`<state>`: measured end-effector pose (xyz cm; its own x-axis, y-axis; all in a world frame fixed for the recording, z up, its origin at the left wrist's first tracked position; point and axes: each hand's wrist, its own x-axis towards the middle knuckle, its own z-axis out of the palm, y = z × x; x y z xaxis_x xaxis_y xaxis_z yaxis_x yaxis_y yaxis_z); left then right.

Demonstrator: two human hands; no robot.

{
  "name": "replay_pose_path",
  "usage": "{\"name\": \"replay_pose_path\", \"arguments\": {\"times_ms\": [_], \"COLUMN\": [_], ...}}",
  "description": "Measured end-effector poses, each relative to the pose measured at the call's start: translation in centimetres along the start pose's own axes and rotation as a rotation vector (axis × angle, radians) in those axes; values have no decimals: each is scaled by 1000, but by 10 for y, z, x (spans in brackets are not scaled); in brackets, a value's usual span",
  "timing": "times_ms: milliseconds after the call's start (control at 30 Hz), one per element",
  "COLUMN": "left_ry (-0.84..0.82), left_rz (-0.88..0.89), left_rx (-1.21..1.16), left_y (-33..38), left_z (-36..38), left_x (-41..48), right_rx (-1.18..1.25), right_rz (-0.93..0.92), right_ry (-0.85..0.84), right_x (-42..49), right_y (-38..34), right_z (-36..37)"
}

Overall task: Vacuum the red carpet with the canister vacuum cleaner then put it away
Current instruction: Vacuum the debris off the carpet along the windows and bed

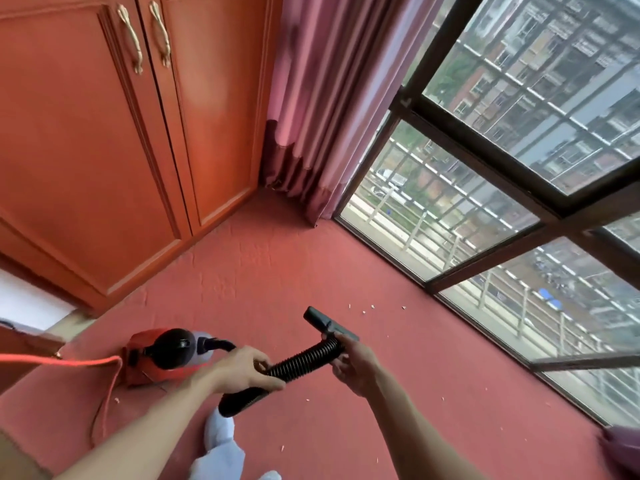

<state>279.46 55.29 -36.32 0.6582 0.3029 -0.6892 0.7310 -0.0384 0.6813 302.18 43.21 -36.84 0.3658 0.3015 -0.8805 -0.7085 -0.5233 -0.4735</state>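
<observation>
A red and black canister vacuum cleaner (162, 355) sits on the red carpet (277, 271) at the lower left. Its black ribbed hose (304, 360) runs from the canister to a dark flat nozzle (327, 323) held above the carpet. My left hand (239, 370) grips the hose near its lower bend. My right hand (353, 363) grips the hose end just behind the nozzle. Small white crumbs (372, 308) lie scattered on the carpet ahead of the nozzle and to the right.
An orange power cord (69, 360) trails left from the canister. Orange wooden cabinet doors (104, 150) stand at the left, a pink curtain (322, 109) hangs in the corner, and floor-level windows (485, 220) line the right. White-socked feet (221, 441) show at the bottom.
</observation>
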Motion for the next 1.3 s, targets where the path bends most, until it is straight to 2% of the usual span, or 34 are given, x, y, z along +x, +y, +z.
{"name": "replay_pose_path", "arguments": {"times_ms": [200,433,600,767,1067,1200,1300], "left_ry": [-95,-54,-26,22,128,86,138], "left_rz": [-8,-48,-73,-89,-155,-207,-269], "left_rx": [-80,-103,-93,-34,101,59,-50], "left_y": [-19,-48,-77,-108,-182,-224,-255], "left_z": [30,82,106,108,112,120,126], "left_x": [-16,-39,-41,-34,0,7,12], "right_rx": [32,-16,-62,-109,-28,-75,-85], "right_rz": [2,-5,2,24,112,120,117], "right_ry": [43,23,69,123,167,204,218], "right_x": [-17,-28,-13,17,104,128,144], "right_y": [38,85,114,143,225,263,280], "right_z": [-13,-33,-36,-14,42,63,72]}}
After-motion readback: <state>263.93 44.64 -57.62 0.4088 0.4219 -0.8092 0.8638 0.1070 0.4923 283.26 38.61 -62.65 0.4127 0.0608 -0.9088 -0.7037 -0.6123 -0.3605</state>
